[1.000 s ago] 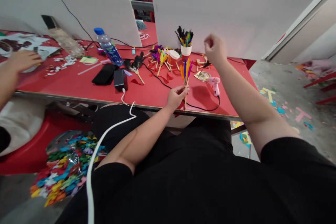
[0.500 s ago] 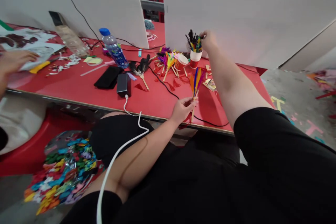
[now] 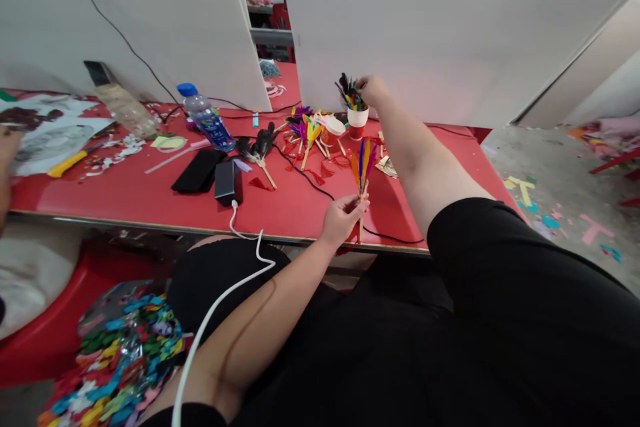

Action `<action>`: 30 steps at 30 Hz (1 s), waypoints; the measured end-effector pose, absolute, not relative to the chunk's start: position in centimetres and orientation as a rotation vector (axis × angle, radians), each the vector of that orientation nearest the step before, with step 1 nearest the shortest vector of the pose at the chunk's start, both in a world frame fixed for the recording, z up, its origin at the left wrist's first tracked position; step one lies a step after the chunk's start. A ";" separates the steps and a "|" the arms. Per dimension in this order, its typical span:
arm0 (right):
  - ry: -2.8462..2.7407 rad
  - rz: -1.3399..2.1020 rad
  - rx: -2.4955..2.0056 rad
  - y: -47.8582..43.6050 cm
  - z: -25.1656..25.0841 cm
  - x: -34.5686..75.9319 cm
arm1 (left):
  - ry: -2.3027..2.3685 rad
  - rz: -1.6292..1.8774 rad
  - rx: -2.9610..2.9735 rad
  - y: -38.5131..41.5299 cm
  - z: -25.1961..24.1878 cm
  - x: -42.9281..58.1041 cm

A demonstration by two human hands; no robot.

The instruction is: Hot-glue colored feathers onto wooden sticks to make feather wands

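My left hand (image 3: pixel 344 217) is closed around a thin wooden stick (image 3: pixel 361 230) near the table's front edge. Orange, blue and purple feathers (image 3: pixel 364 163) fan upward from the top of that stick. Farther back stands a red and white paper cup (image 3: pixel 357 121) full of black, green and yellow feathers (image 3: pixel 350 92). My right hand (image 3: pixel 374 90) reaches over the cup's right side, its fingers pinched on a feather there. Left of the cup lie several finished-looking feather sticks (image 3: pixel 311 133) and a tipped paper cup (image 3: pixel 332 131). A black-feathered stick (image 3: pixel 261 152) rests apart from them.
A blue-capped bottle (image 3: pixel 206 119), a black pouch (image 3: pixel 199 171) and a power bank (image 3: pixel 229 182) with a white cable (image 3: pixel 220 303) occupy the table's left part. White panels (image 3: pixel 440 47) border the back. A co-worker's hand (image 3: pixel 7 160) shows at far left.
The view has tipped upward, lowering the table in it. My right hand has moved slightly left, closer to the feathers in the cup. The co-worker's hand has drawn back leftward.
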State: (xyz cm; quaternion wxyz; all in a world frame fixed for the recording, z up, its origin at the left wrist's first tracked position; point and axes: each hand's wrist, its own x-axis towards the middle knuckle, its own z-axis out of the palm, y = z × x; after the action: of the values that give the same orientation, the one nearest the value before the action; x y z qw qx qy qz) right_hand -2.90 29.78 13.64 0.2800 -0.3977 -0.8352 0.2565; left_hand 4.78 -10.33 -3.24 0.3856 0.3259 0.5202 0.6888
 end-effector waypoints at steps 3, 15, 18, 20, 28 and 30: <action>-2.219 0.717 -1.066 29.1 14.0 -3.2 | 1.339 1.733 0.852 -10.5 -2.9 4.8; -2.157 0.874 -1.018 28.9 16.5 -1.5 | 1.364 1.734 0.842 -10.0 -3.4 4.6; -2.168 0.963 -0.986 28.5 17.3 -0.6 | 1.363 1.747 0.830 -10.0 -3.5 4.6; -2.163 0.991 -0.960 28.3 17.6 -0.2 | 1.362 1.757 0.824 -9.9 -3.5 4.5; -2.151 0.863 -0.946 27.9 17.0 0.1 | 1.360 1.755 0.828 -9.6 -3.9 4.4; -2.126 0.773 -0.949 27.8 16.8 0.1 | 1.362 1.750 0.830 -9.7 -3.9 4.4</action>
State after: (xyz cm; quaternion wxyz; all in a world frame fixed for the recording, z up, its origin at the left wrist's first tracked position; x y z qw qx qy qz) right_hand 0.11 27.84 16.75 0.3374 -0.3642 -0.8157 0.2968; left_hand 4.42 -9.68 -3.89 0.3773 0.3245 0.5326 0.6846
